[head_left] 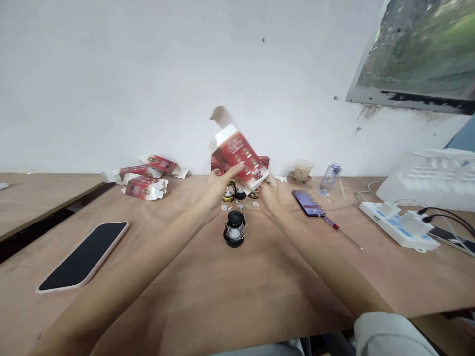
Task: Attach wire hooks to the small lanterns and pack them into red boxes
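Note:
A red printed cardboard box (239, 153) is held up above the table, tilted, with an end flap standing open at its upper left. My left hand (219, 187) grips its lower left side, thumb across the printed face. Around the lower right end, by another flap, my right hand (269, 195) is closed; its fingers are partly hidden. Below stands a small black lantern (234, 230) with a clear middle and a wire handle. Behind my hands are a gold lantern (229, 193) and other small lanterns, partly covered. Another red box (264, 160) is behind the held one.
Several opened red boxes (144, 185) lie at the back left. A phone (83, 257) rests at the left. To the right are another phone (308, 203), a screwdriver (343, 232), a cup (303, 169), a clear bottle (330, 177) and a power strip (397, 227) with cables.

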Demonstrator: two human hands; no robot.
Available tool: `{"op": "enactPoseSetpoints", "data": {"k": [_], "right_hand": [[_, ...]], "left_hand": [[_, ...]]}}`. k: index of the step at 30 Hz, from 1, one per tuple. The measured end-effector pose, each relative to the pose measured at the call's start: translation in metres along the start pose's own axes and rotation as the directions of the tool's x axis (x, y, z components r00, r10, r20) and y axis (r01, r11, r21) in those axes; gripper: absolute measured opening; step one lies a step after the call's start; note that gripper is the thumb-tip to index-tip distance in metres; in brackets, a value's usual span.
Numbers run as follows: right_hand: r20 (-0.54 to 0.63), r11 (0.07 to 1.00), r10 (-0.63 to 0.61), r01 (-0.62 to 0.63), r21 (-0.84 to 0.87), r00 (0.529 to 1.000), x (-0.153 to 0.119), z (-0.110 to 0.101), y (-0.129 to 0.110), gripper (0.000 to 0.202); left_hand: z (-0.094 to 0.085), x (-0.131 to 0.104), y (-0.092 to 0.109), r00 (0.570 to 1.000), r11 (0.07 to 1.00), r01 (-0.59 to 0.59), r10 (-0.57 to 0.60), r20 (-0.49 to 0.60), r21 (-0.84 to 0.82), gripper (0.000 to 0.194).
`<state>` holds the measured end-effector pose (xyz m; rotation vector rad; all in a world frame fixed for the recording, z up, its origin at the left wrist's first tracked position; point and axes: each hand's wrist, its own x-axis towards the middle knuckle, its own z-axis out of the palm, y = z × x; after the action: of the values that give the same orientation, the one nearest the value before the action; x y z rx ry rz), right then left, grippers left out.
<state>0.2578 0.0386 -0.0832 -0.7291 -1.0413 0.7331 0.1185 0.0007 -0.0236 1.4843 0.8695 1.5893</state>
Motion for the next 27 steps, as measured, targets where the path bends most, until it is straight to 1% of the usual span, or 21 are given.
{"op": "enactPoseSetpoints", "data": {"k": [1, 2, 4, 5, 6, 7, 8, 9, 11, 13, 15, 17, 19, 22, 24, 26, 27], "right_hand": [[0.039, 1.000, -0.006, 0.005, 0.013, 0.999, -0.002, 0.006, 0.000, 0.021], [0.080, 1.000, -0.015, 0.013, 0.028, 0.997, -0.004, 0.011, 0.000, 0.020], [0.182, 1.000, -0.015, 0.009, 0.030, 0.983, -0.003, 0.010, -0.003, 0.021], [0.228, 1.000, 0.004, -0.007, 0.013, 0.974, -0.001, 0.006, -0.005, 0.026], [0.259, 0.999, 0.034, -0.032, -0.012, 0.965, 0.001, 0.001, -0.008, 0.034], [0.268, 0.998, 0.068, -0.060, -0.036, 0.961, 0.005, -0.006, -0.011, 0.043], [0.252, 0.995, 0.091, -0.080, -0.053, 0.963, 0.008, -0.011, -0.015, 0.050], [0.227, 0.994, 0.098, -0.085, -0.067, 0.969, 0.011, -0.016, -0.020, 0.055], [0.200, 0.995, 0.062, -0.046, -0.084, 0.978, 0.016, -0.020, -0.031, 0.058], [0.240, 0.996, -0.001, 0.023, -0.091, 0.971, 0.016, -0.016, -0.047, 0.058], [0.306, 0.992, -0.046, 0.079, -0.096, 0.951, 0.011, -0.007, -0.065, 0.062], [0.356, 0.988, -0.065, 0.110, -0.106, 0.932, 0.002, 0.004, -0.081, 0.070], [0.385, 0.984, -0.091, 0.143, -0.109, 0.918, -0.008, 0.012, -0.093, 0.076], [0.376, 0.956, -0.183, 0.253, -0.147, 0.909, -0.021, 0.019, -0.101, 0.074], [0.357, 0.912, -0.263, 0.352, -0.211, 0.896, -0.026, 0.019, -0.102, 0.071], [0.354, 0.850, -0.328, 0.437, -0.293, 0.876, -0.029, 0.018, -0.100, 0.067], [0.359, 0.815, -0.352, 0.471, -0.336, 0.865, -0.029, 0.017, -0.099, 0.062]], "left_hand": [[0.004, 0.005, -0.004, 0.998, 0.995, 0.057, -0.058, -0.004, -0.085, 0.034], [0.007, 0.010, -0.008, 0.996, 0.984, 0.083, -0.086, -0.012, -0.157, 0.037], [0.006, 0.019, -0.014, 0.995, 0.971, 0.066, -0.082, -0.058, -0.231, 0.040], [0.001, 0.023, -0.017, 0.994, 0.973, 0.034, -0.057, -0.096, -0.228, 0.040], [-0.006, 0.026, -0.020, 0.989, 0.981, -0.009, -0.021, -0.150, -0.194, 0.040], [-0.014, 0.029, -0.023, 0.978, 0.991, -0.054, 0.027, -0.206, -0.126, 0.042], [-0.023, 0.031, -0.026, 0.964, 0.994, -0.105, 0.096, -0.249, -0.026, 0.045], [-0.031, 0.032, -0.029, 0.949, 0.984, -0.154, 0.173, -0.265, 0.090, 0.050], [-0.044, 0.032, -0.033, 0.920, 0.916, -0.253, 0.327, -0.215, 0.311, 0.059], [-0.049, 0.030, -0.037, 0.884, 0.819, -0.337, 0.445, -0.142, 0.464, 0.063], [-0.050, 0.028, -0.038, 0.849, 0.735, -0.387, 0.520, -0.095, 0.557, 0.063], [-0.048, 0.026, -0.038, 0.815, 0.656, -0.424, 0.576, -0.052, 0.624, 0.063], [-0.048, 0.025, -0.036, 0.769, 0.549, -0.474, 0.639, 0.019, 0.688, 0.060], [-0.051, 0.023, -0.032, 0.672, 0.320, -0.531, 0.723, 0.160, 0.784, 0.051], [-0.054, 0.022, -0.030, 0.621, 0.190, -0.539, 0.748, 0.235, 0.820, 0.047], [-0.056, 0.022, -0.028, 0.602, 0.110, -0.535, 0.745, 0.286, 0.838, 0.047], [-0.057, 0.021, -0.028, 0.604, 0.084, -0.533, 0.734, 0.309, 0.842, 0.047]]}}
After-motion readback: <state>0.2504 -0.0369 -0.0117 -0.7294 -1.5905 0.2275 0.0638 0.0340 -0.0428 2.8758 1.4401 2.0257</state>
